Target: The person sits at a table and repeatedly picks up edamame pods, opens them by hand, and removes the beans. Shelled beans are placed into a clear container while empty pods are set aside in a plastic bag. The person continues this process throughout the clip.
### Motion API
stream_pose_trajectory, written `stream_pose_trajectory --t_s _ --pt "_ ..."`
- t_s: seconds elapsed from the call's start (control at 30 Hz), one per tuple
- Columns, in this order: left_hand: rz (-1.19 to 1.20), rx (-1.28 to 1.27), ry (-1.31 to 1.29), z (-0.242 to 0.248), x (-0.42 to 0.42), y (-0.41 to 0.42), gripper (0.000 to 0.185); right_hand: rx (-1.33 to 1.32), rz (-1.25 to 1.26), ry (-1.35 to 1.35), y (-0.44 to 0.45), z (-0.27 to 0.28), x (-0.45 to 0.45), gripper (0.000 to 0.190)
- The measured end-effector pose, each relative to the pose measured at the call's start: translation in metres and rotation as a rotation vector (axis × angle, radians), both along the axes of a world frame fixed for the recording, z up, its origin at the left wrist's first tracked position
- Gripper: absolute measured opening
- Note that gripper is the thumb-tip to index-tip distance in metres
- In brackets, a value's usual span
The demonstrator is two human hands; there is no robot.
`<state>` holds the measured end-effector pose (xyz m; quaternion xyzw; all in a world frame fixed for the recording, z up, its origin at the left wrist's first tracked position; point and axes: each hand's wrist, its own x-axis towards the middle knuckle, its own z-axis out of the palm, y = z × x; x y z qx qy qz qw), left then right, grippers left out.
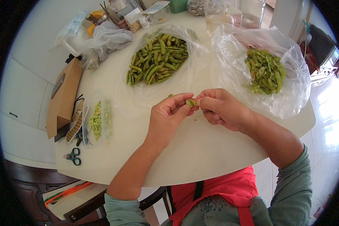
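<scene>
A green soybean pod [191,102] is pinched between my two hands above the table. My left hand [169,111] holds the pod between thumb and fingers, and my right hand [221,108] grips its right end. Another bit of green shows behind my left fingers; what it is I cannot tell. Beyond my hands, whole pods [158,59] fill an open clear plastic bag [195,49]. To the right, flattened, opened-looking pods [267,72] lie in a second clear plastic bag [228,62]. Shelled green beans [96,120] sit in a clear plastic box [86,138] at left.
Small scissors [73,156] with dark green handles lie near the left edge of the white table [203,158]. A cardboard box [65,96] carries a phone [58,85]. A glass mug [216,18], a glass jar [252,14] and a bagged bundle [107,39] stand at the back.
</scene>
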<state>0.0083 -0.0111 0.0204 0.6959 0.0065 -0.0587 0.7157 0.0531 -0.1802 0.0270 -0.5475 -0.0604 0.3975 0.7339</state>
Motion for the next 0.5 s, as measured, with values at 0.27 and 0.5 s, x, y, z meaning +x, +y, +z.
stream_pose_trajectory --t_s 0.27,0.5 --pt "-0.017 -0.341 0.138 -0.005 0.001 0.002 0.027 0.115 -0.007 0.084 -0.005 -0.007 0.005 0.010" --pt "0.024 0.096 -0.103 -0.009 -0.002 -0.003 0.027 -0.445 -0.092 -0.929 0.003 -0.004 -0.005 0.022"
